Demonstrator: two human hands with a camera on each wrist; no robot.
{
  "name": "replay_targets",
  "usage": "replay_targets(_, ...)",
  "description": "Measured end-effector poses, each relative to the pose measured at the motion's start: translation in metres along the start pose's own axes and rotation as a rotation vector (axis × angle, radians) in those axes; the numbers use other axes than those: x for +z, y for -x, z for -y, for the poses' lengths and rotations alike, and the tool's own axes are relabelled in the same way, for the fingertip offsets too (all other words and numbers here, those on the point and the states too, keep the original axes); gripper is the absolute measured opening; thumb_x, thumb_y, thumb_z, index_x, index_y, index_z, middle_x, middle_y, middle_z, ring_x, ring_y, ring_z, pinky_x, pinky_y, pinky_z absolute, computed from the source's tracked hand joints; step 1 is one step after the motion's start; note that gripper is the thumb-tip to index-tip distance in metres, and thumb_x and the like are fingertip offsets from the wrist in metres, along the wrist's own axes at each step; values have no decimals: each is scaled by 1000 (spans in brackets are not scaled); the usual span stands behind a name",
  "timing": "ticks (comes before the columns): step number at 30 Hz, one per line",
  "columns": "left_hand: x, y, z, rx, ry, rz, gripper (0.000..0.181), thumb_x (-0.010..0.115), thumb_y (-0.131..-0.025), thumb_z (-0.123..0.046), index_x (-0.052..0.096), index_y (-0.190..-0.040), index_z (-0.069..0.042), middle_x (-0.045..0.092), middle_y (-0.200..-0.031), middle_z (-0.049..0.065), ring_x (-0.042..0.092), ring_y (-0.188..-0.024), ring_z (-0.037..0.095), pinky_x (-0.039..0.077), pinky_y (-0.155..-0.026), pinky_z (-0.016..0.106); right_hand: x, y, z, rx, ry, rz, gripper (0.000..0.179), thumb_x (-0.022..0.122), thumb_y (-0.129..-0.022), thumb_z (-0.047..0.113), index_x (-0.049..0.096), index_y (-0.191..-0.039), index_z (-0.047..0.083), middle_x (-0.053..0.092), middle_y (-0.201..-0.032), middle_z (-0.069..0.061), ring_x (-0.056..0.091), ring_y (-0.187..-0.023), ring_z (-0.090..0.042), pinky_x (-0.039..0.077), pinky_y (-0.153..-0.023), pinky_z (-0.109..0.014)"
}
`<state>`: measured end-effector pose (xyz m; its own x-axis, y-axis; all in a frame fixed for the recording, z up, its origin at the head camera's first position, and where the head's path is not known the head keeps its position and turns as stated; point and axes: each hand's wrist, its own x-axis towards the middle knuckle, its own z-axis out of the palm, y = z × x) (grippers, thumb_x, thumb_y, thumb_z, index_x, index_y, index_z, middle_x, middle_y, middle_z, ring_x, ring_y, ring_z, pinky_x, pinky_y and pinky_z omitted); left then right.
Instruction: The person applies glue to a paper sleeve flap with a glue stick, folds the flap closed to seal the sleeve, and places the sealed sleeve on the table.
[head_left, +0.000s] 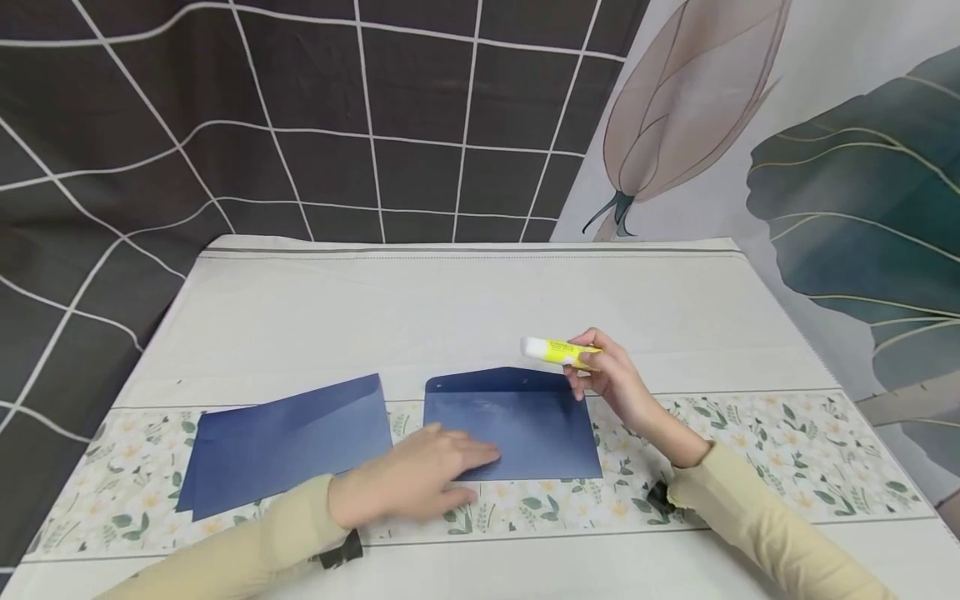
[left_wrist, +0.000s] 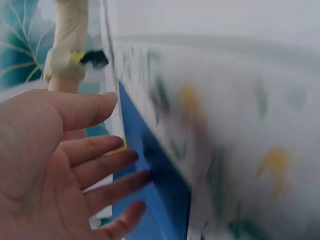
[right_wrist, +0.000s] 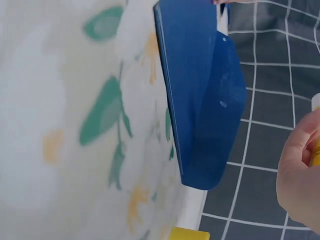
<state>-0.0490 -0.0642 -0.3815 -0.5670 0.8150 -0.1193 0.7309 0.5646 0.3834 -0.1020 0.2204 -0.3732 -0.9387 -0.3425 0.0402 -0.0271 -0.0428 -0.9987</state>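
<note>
A dark blue envelope lies on the table with its flap opened away from me and a few small pale marks on that flap. My left hand is over its lower left part, fingers extended and spread, palm empty in the left wrist view. Above the envelope's upper right corner, my right hand holds a yellow glue stick between thumb and fingers, its white end pointing left. In the right wrist view the envelope shows its flap, and the right hand is partly cut off.
More blue envelopes lie overlapping to the left, partly behind my left forearm. The table has a white cloth with a floral band. A dark gridded curtain hangs behind its far edge.
</note>
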Motion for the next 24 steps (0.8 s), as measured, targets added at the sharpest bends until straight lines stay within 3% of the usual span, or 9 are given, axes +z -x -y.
replay_targets(4, -13, -13, 11, -18, 10, -113, 60, 70, -84, -25, 51, -138, -9, 51, -144, 5, 48, -133, 24, 37, -110, 46, -5, 1, -1, 8, -121, 10, 28, 26, -92, 6, 51, -100, 17, 57, -79, 5, 53, -64, -5, 48, -55, -19)
replay_targets(8, -24, -28, 21, -66, 6, -189, 83, 80, -76, -27, 39, -146, -8, 35, -155, 8, 33, -143, 29, 31, -113, 52, -8, 1, -2, -39, -162, 34, 27, 26, -94, 6, 50, -100, 16, 57, -79, 5, 53, -64, -5, 47, -56, -20)
replay_targets(15, -26, -45, 34, -100, -29, -102, 121, 90, -58, -42, 24, -152, -4, 26, -159, 11, 26, -146, 29, 33, -112, 49, -11, 1, -4, -41, -170, 8, 13, 38, -100, 8, 49, -100, 15, 59, -77, 6, 53, -64, -5, 46, -55, -18)
replay_targets(24, -18, -49, 37, -112, -8, -78, 124, 92, -55, -40, 23, -152, -5, 27, -158, 11, 27, -145, 29, 35, -111, 51, -16, 2, -6, -18, -170, -42, 14, 36, -102, 9, 48, -100, 16, 60, -77, 7, 55, -65, -6, 47, -55, -18)
